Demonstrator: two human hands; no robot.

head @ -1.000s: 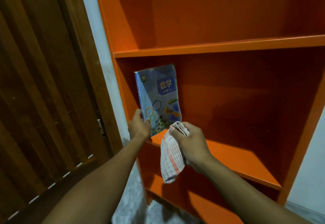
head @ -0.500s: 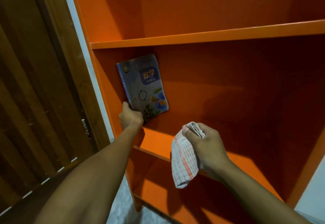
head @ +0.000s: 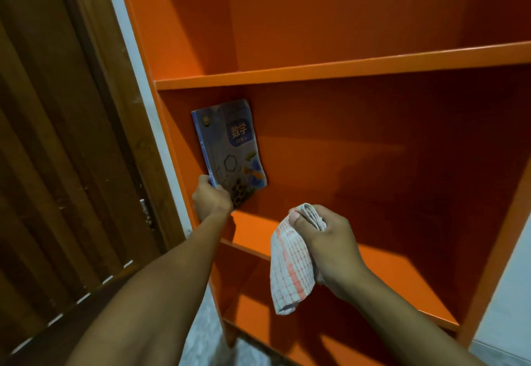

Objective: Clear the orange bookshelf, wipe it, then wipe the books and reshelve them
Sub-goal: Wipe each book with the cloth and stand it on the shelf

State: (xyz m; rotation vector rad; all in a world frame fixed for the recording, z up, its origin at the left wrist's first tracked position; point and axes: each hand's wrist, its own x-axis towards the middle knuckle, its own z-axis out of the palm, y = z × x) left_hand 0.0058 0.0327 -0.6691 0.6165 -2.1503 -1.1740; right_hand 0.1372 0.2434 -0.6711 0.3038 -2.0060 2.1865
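A blue textbook (head: 230,150) stands upright against the left wall of the orange bookshelf (head: 339,71), inside its middle compartment. My left hand (head: 211,200) grips the book's lower left corner at the spine. My right hand (head: 324,239) holds a bunched white cloth with red checks (head: 290,268) in front of the middle shelf board (head: 396,268); the cloth hangs down from my fist, clear of the book. No other book shows on the shelves.
A dark wooden door (head: 57,150) stands left of the bookshelf, with a white wall strip (head: 149,101) between them. A pale wall (head: 505,302) lies at the right. Speckled floor (head: 201,337) shows below.
My left hand has pushed the book deeper into the shelf toward its left wall. My right hand with the cloth has drawn away to the right of the book.
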